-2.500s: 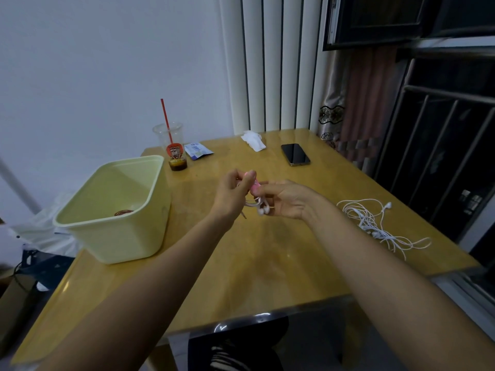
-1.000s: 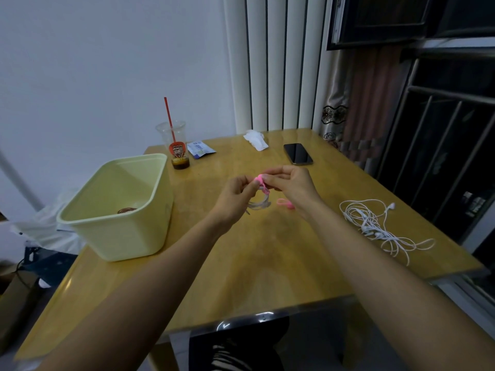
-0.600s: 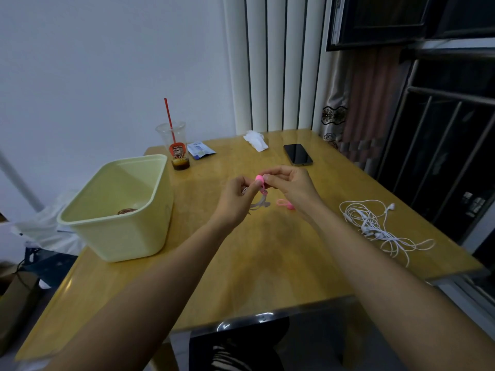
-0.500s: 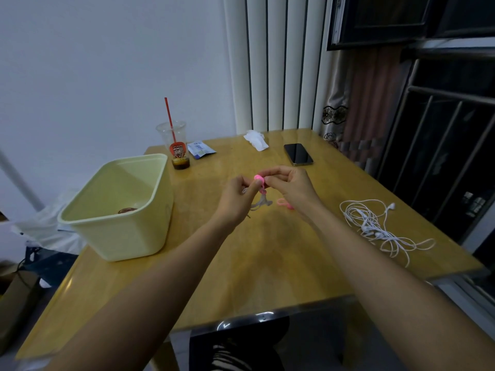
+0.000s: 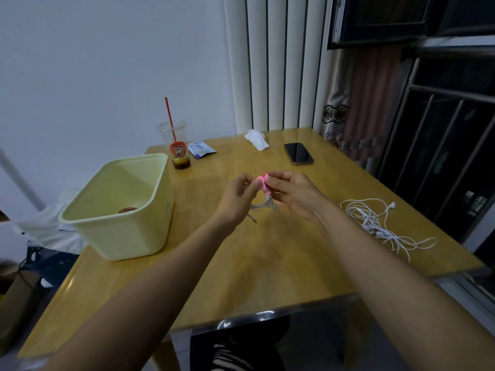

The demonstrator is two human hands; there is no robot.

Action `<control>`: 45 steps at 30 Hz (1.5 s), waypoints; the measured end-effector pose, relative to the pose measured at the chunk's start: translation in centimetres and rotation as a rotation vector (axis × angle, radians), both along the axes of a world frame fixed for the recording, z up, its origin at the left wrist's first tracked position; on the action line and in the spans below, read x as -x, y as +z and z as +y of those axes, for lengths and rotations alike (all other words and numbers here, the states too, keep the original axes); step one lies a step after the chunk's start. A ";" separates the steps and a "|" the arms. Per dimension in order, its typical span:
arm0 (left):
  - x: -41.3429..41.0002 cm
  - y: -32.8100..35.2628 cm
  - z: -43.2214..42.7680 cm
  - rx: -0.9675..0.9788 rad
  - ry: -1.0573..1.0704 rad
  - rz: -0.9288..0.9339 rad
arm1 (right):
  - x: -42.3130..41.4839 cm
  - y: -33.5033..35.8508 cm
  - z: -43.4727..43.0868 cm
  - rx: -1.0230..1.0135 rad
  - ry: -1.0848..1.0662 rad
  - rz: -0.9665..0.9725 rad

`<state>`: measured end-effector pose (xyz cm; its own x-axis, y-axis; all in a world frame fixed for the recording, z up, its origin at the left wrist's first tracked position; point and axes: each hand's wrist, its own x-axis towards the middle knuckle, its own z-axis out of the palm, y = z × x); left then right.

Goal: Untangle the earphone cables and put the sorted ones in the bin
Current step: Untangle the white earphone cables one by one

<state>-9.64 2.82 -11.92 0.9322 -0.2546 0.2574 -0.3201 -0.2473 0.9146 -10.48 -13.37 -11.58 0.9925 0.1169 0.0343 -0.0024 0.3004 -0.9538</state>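
Both hands meet above the middle of the table [image 5: 267,269]. The left hand [image 5: 237,200] has its fingers curled and pinches a small pink piece [image 5: 263,181] between thumb and forefinger. The right hand [image 5: 297,194] pinches the same piece from the other side with thumb and fingertips, its other fingers loosely bent. Below the pinch hangs a coiled earphone cable [image 5: 263,206], thin, pale and looped, with a slim plug pointing down under the left hand. Near the left edge stands the bin [image 5: 128,236], a smooth pale-green plastic tub with rounded corners and a brownish coil [image 5: 128,210] at its bottom. By the right edge lies a loose tangle of white earphones [image 5: 375,223], thin rubbery cords on glossy yellow wood
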 end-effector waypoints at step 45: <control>2.7 7.1 7.0 0.111 0.405 0.080 | 1.9 1.1 5.2 0.371 0.088 -0.019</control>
